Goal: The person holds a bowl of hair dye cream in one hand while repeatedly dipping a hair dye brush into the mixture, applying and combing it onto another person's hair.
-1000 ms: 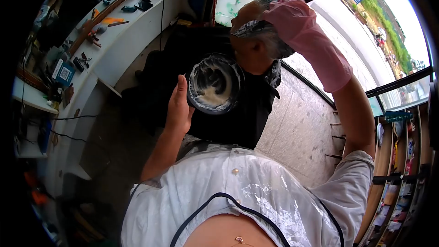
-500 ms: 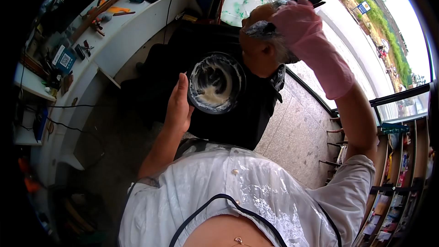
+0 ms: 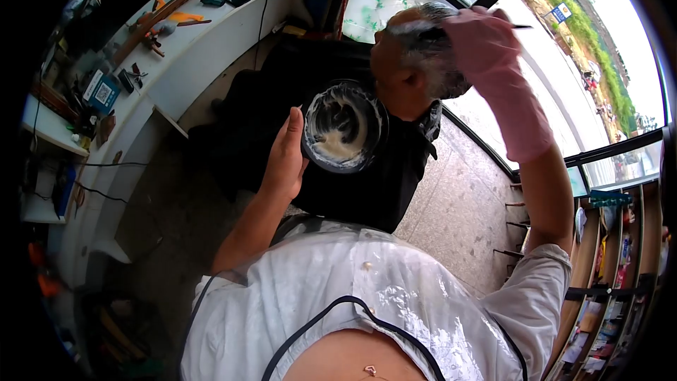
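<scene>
My left hand point(image 3: 288, 152) holds the rim of a dark round bowl point(image 3: 344, 127) with whitish cream smeared inside. A pink glove covers my right hand point(image 3: 483, 46), raised at the back of a seated person's head point(image 3: 416, 63). A thin dark handle point(image 3: 522, 27) sticks out behind the gloved fingers, which are closed around it; its working end is hidden. White cream lies on the person's grey and dark hair. A black cape point(image 3: 317, 63) covers the person's body below the bowl.
A white counter point(image 3: 190, 42) with clips, small tools and a QR code card point(image 3: 101, 92) curves along the left. Cables hang near it. Glass panes point(image 3: 550, 85) stand at the right, above a shelf rack point(image 3: 610, 261) with packages.
The bowl and my left hand have shifted slightly right. My gloved right hand has moved right and a little down, uncovering more cream-streaked hair, and the dark handle now shows further right.
</scene>
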Available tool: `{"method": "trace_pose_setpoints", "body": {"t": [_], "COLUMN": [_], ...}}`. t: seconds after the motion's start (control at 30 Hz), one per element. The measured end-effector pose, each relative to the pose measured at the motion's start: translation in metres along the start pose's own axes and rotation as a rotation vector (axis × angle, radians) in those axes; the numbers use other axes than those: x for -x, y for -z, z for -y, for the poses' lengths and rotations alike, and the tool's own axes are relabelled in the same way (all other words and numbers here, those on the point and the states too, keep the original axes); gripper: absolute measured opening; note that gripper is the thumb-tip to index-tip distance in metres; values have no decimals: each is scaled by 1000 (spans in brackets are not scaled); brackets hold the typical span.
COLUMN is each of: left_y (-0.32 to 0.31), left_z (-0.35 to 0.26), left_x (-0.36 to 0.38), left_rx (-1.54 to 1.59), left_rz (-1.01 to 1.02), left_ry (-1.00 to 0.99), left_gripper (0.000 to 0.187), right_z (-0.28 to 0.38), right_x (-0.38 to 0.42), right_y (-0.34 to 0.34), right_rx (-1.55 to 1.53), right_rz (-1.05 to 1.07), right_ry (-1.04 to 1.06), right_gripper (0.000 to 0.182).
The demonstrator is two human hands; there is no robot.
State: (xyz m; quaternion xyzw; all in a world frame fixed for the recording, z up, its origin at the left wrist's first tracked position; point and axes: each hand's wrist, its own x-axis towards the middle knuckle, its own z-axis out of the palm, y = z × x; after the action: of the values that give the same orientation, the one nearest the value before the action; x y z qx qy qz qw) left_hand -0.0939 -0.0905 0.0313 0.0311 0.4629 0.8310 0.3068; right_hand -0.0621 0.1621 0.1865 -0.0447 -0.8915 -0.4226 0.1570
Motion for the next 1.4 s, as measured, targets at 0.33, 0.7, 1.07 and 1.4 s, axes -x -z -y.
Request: {"method": "trace_pose_setpoints", "body": {"t": [0.33,0.7,1.07,1.4], "left_y": [19,-7,-8,0], "left_z": [27,32,15,16], "left_x": [-22,-42,-26,-22], "left_rx": [-228,-396,-400,-178], "left_rz": [116,242,298,236], "left_ry": [-137,-525,-364,-3], "left_gripper": [78,42,56,81], "right_z": [73,104,104,73], "right_x": [105,100,110,115], "right_y": [26,10,2,-7], "right_rx": [-907,-555,-716,-299], "right_rz": [291,-59,-248,-369], "right_ry": [-154,-192,-110,-274], "right_gripper": [14,11,38,31]}}
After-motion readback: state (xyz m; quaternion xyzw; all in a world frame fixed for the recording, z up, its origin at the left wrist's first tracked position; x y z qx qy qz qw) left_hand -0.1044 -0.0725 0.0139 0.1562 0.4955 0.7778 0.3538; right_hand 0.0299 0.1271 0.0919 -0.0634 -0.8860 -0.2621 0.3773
